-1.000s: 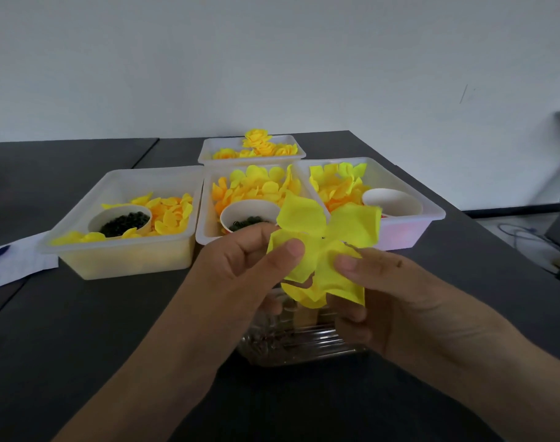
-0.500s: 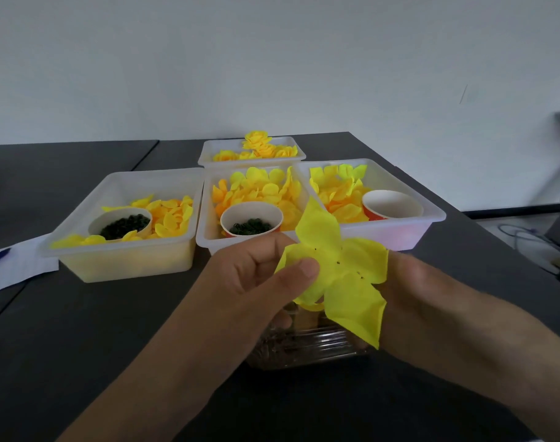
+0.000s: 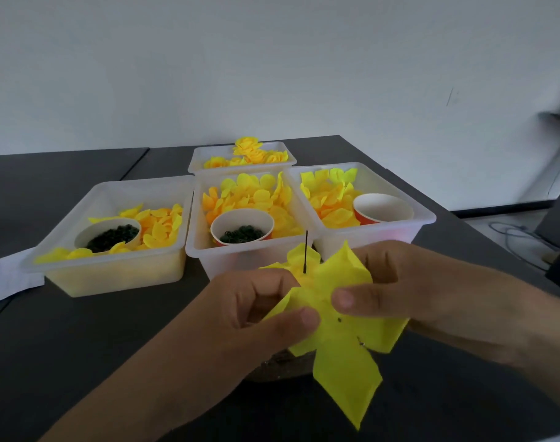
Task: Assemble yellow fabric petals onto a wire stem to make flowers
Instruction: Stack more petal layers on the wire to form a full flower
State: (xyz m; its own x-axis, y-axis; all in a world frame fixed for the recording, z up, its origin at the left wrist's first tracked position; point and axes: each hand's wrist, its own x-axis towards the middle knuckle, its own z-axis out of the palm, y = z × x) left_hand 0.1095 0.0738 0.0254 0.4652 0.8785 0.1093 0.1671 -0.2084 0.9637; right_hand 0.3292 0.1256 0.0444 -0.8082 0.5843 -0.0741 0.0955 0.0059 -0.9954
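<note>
Together, left hand and right hand pinching yellow petal piece, wire stem poking through, perhaps a jar beneath, mostly hidden.

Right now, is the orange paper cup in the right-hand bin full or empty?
Empty, as far as shows: the orange paper cup shows only bare white inside, unlike the middle cup holding dark rings.

**Yellow petal piece threaded on a thin dark wire**

A bright yellow fabric petal piece with several pointed lobes is spread between both hands, pinched at its left side by the left hand and at its middle by the right hand. One long lobe hangs down below the hands toward the viewer; another points up beside the right fingers. A thin dark wire stem stands upright just above the left thumb, passing through smaller yellow petals at its base, its upper end bare
</note>
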